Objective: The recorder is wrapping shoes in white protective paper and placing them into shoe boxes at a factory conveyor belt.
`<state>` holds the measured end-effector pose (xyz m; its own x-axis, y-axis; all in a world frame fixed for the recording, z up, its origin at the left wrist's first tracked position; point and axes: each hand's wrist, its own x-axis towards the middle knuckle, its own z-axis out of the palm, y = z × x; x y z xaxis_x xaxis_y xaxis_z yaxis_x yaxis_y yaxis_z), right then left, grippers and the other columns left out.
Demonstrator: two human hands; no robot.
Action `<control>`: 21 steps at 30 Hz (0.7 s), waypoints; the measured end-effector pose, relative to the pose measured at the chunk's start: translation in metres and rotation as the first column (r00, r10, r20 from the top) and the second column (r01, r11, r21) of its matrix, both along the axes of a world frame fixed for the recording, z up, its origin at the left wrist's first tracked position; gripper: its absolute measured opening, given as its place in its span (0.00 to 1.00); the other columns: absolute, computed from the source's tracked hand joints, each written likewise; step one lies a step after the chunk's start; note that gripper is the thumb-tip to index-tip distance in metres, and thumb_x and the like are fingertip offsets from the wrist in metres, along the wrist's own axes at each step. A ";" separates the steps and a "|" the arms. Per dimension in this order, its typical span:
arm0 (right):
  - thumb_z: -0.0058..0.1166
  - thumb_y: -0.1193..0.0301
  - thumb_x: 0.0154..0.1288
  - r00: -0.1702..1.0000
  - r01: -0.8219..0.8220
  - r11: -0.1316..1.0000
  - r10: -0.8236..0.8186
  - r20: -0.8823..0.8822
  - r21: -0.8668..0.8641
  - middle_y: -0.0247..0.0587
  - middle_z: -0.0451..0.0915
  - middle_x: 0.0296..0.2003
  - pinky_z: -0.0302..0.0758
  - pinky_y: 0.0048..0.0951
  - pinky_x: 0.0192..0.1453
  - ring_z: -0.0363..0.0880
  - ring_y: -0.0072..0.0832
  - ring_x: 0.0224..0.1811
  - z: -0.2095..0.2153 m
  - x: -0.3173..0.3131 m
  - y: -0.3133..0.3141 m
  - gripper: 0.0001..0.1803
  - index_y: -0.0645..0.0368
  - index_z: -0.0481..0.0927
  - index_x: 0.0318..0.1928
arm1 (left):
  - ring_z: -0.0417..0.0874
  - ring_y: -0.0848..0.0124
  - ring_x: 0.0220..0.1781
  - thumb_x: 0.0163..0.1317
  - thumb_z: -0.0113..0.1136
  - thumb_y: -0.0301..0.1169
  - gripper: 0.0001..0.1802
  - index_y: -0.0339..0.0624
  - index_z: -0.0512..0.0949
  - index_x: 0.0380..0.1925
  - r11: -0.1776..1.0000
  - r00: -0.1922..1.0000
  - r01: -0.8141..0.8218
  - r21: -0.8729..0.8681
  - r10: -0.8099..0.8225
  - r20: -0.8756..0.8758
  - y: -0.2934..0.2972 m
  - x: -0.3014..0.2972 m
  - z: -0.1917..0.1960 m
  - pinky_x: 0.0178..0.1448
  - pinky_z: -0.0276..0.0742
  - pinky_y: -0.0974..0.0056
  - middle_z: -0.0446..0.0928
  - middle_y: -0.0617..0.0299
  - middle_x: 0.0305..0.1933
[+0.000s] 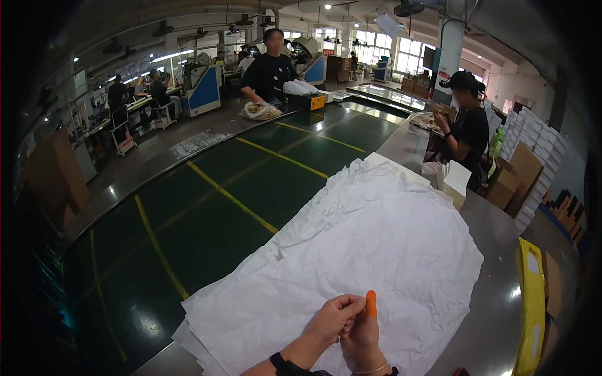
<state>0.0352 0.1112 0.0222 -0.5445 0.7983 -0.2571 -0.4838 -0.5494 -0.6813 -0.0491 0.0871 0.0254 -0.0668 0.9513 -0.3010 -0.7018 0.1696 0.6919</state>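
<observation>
My two hands meet over a wide pile of creased white paper sheets [407, 244]. An orange finger cot [371, 304] covers one upright digit of my right hand [362, 337]. That digit is stretched out, and the hand's other fingers are mostly hidden. The thumb and fingertips of my left hand [332, 318] are pinched together against the side of the cot. A dark band circles my left wrist, and a thin bracelet sits on my right wrist. Beneath my hands, the paper lies loosely stacked, with several sheet edges showing at the lower left.
A green conveyor belt [207, 232] with yellow lines runs along my left. Across it, a person [274, 72] stands by a plastic bag [261, 111]. Another person [467, 128] sits at the right. Boxes [506, 183] and a yellow package [530, 307] stand beyond the metal table [495, 250].
</observation>
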 end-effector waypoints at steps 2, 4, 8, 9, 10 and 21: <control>0.34 0.39 0.66 0.999 0.015 1.000 -0.015 0.033 -0.002 0.28 0.64 0.15 0.58 0.17 0.18 0.61 0.17 0.15 0.001 -0.001 0.000 0.32 0.57 0.71 0.29 | 0.62 0.85 0.12 0.64 0.57 0.35 0.09 0.40 0.77 0.35 1.000 1.000 -0.003 0.013 0.002 0.006 0.000 0.000 0.000 0.14 0.56 0.77 0.65 0.73 0.14; 0.35 0.40 0.66 0.999 0.012 1.000 -0.012 0.042 0.006 0.27 0.65 0.16 0.58 0.17 0.19 0.61 0.16 0.16 0.000 0.000 0.000 0.31 0.57 0.72 0.33 | 0.62 0.85 0.12 0.64 0.56 0.35 0.09 0.41 0.77 0.35 1.000 1.000 -0.021 0.013 0.020 0.007 0.000 0.001 -0.002 0.14 0.56 0.78 0.66 0.73 0.14; 0.35 0.40 0.66 1.000 -0.019 0.999 0.019 0.005 0.026 0.26 0.65 0.17 0.58 0.17 0.19 0.61 0.16 0.16 -0.007 0.002 0.002 0.31 0.57 0.73 0.35 | 0.62 0.85 0.11 0.64 0.55 0.34 0.08 0.41 0.77 0.35 0.997 0.999 -0.050 0.053 0.051 -0.015 0.000 0.004 -0.004 0.14 0.56 0.78 0.66 0.73 0.15; 0.34 0.40 0.66 1.000 -0.027 0.999 0.027 -0.007 0.034 0.26 0.66 0.19 0.59 0.17 0.20 0.63 0.16 0.18 -0.009 0.003 0.003 0.31 0.57 0.73 0.36 | 0.62 0.85 0.12 0.64 0.55 0.33 0.07 0.41 0.76 0.36 0.997 0.998 -0.056 0.055 0.058 -0.027 -0.001 0.004 -0.004 0.14 0.56 0.78 0.66 0.72 0.16; 0.34 0.40 0.66 0.999 -0.035 0.999 0.036 -0.020 0.042 0.26 0.67 0.21 0.60 0.16 0.21 0.64 0.15 0.20 -0.010 0.003 0.003 0.32 0.58 0.74 0.38 | 0.62 0.85 0.12 0.65 0.55 0.33 0.07 0.41 0.75 0.36 0.996 0.997 -0.063 0.058 0.065 -0.038 -0.001 0.005 -0.003 0.14 0.56 0.78 0.67 0.72 0.16; 0.34 0.42 0.67 0.999 -0.032 0.996 0.034 -0.025 0.086 0.30 0.73 0.33 0.66 0.18 0.35 0.71 0.18 0.34 -0.013 0.000 0.005 0.32 0.60 0.73 0.46 | 0.62 0.83 0.12 0.65 0.54 0.31 0.07 0.39 0.72 0.36 0.971 0.914 -0.169 0.170 0.219 -0.342 0.003 0.009 -0.008 0.14 0.56 0.77 0.68 0.68 0.20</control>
